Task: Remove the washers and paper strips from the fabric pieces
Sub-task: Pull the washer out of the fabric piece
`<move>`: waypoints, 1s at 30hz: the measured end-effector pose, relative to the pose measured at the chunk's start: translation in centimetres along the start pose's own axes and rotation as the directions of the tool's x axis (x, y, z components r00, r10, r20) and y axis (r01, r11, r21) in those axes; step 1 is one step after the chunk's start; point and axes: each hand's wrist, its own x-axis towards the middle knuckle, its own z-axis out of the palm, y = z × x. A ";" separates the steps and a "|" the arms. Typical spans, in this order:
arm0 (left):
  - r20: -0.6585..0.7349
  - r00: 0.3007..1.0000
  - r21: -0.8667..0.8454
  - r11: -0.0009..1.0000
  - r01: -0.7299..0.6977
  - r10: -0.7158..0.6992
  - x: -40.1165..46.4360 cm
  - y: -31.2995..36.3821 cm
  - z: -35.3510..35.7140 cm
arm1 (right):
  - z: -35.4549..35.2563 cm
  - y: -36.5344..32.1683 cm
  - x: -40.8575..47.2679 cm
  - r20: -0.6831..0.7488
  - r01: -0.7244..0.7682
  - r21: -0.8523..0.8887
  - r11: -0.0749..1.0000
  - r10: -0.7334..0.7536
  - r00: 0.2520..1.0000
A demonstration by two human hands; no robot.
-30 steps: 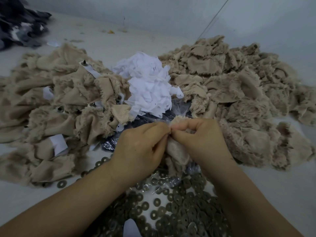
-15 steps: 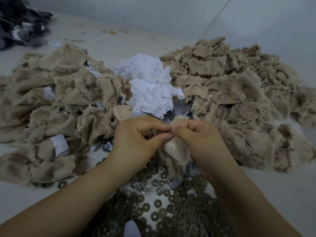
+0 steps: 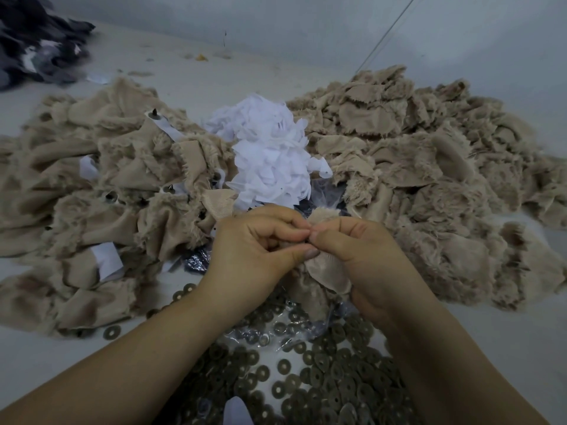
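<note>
1. Head view: the left hand [image 3: 254,256] and the right hand [image 3: 365,256] meet fingertip to fingertip above the pale tabletop [image 3: 506,348], both pinching one beige fabric piece [image 3: 329,271] that hangs between them
2. What the fingertips pinch at the top of that piece is hidden; it may be a washer or a strip, I cannot tell
3. Below the hands lies a spread of dark loose washers [image 3: 322,378] on crinkled clear plastic [image 3: 276,335]
4. Beyond the hands sits a heap of white paper strips [image 3: 270,157]
5. To the left is a fabric pile [image 3: 92,185] with paper strips and metal studs showing in it; to the right is a second fabric pile [image 3: 429,167]
6. Dark cloth [image 3: 36,41] lies at the far left corner
</note>
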 end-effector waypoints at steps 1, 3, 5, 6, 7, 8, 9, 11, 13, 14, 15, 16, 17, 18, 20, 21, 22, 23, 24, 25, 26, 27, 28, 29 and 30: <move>-0.004 1.000 -0.005 1.000 0.002 -0.002 0.0 -0.1 -0.1 | 0.0 0.1 0.0 0.002 0.011 -0.032 0.999 -0.011 1.000; -0.008 1.000 -0.001 1.000 -0.002 0.002 0.1 -0.3 -0.4 | -0.1 0.3 -0.1 0.021 0.030 -0.066 0.997 -0.028 0.999; 0.007 1.000 0.016 1.000 -0.010 0.009 0.1 -0.4 -0.6 | 0.0 0.3 -0.2 0.048 0.033 -0.058 0.998 -0.030 0.998; 0.013 1.000 0.029 0.999 -0.015 0.014 0.1 -0.5 -0.6 | 0.0 0.2 -0.2 0.064 0.034 -0.050 0.998 -0.031 0.997; 0.017 1.000 0.046 0.999 -0.024 0.024 0.2 -0.6 -0.6 | 0.0 0.2 -0.2 0.076 0.041 -0.045 0.998 -0.037 0.996; 0.022 0.999 0.063 0.997 -0.040 0.038 0.2 -0.7 -0.6 | 0.1 0.2 -0.3 0.082 0.049 -0.044 0.998 -0.045 0.996; 0.027 0.998 0.078 0.995 -0.057 0.055 0.2 -0.8 -0.6 | 0.1 0.3 -0.3 0.079 0.057 -0.046 0.997 -0.053 0.995; 0.033 0.997 0.085 0.993 -0.076 0.074 0.2 -1.0 -0.6 | 0.1 0.4 -0.3 0.068 0.071 -0.048 0.996 -0.068 0.995; 0.038 0.996 0.068 0.994 -0.080 0.078 0.2 -1.2 -0.7 | 0.1 0.5 -0.3 0.068 0.081 -0.043 0.996 -0.078 0.995; 0.040 0.996 0.066 0.994 -0.083 0.080 0.3 -1.3 -0.7 | 0.1 0.6 -0.3 0.067 0.084 -0.043 0.996 -0.081 0.994; 0.043 0.996 0.071 0.994 -0.086 0.084 0.3 -1.4 -0.6 | 0.2 0.6 -0.3 0.063 0.088 -0.049 0.995 -0.085 0.994; 0.046 0.995 0.077 0.993 -0.090 0.087 0.3 -1.4 -0.6 | 0.2 0.7 -0.3 0.059 0.093 -0.060 0.994 -0.090 0.994; 0.050 0.994 0.082 0.992 -0.096 0.092 0.3 -1.5 -0.6 | 0.2 0.8 -0.3 0.056 0.098 -0.070 0.993 -0.095 0.994; 0.056 0.994 0.086 0.991 -0.103 0.099 0.4 -1.5 -0.6 | 0.2 0.8 -0.3 0.056 0.103 -0.074 0.992 -0.099 0.993; 0.066 0.992 0.091 0.989 -0.117 0.112 0.4 -1.5 -0.6 | 0.3 0.8 -0.3 0.072 0.112 -0.074 0.991 -0.107 0.992; 0.070 0.991 0.094 0.988 -0.120 0.114 0.4 -1.4 -0.7 | 0.4 0.7 -0.4 0.079 0.113 -0.075 0.991 -0.107 0.991; 0.073 0.991 0.098 0.988 -0.120 0.113 0.3 -1.4 -0.7 | 0.4 0.7 -0.4 0.083 0.113 -0.076 0.991 -0.106 0.991; 0.077 0.991 0.101 0.988 -0.117 0.109 0.3 -1.4 -0.7 | 0.5 0.7 -0.4 0.082 0.112 -0.074 0.991 -0.106 0.991; 0.081 0.991 0.101 0.989 -0.112 0.104 0.3 -1.4 -0.7 | 0.5 0.7 -0.4 0.076 0.112 -0.073 0.991 -0.106 0.991; 0.084 0.992 0.100 0.989 -0.106 0.098 0.3 -1.4 -0.7 | 0.5 0.8 -0.4 0.067 0.112 -0.071 0.991 -0.108 0.992; 0.089 0.992 0.095 0.990 -0.101 0.093 0.4 -1.4 -0.7 | 0.5 0.8 -0.4 0.060 0.113 -0.068 0.991 -0.109 0.992; 0.095 0.991 0.087 0.991 -0.097 0.089 0.4 -1.4 -0.7 | 0.6 0.8 -0.4 0.057 0.113 -0.064 0.992 -0.110 0.992; 0.099 0.991 0.075 0.993 -0.093 0.085 0.4 -1.4 -0.7 | 0.7 0.8 -0.4 0.056 0.112 -0.061 0.992 -0.109 0.992; 0.098 0.992 0.061 0.994 -0.089 0.082 0.4 -1.4 -0.7 | 0.7 0.8 -0.5 0.055 0.111 -0.059 0.992 -0.108 0.993; 0.092 0.992 0.048 0.995 -0.086 0.082 0.4 -1.4 -0.7 | 0.8 0.8 -0.5 0.052 0.107 -0.052 0.993 -0.105 0.993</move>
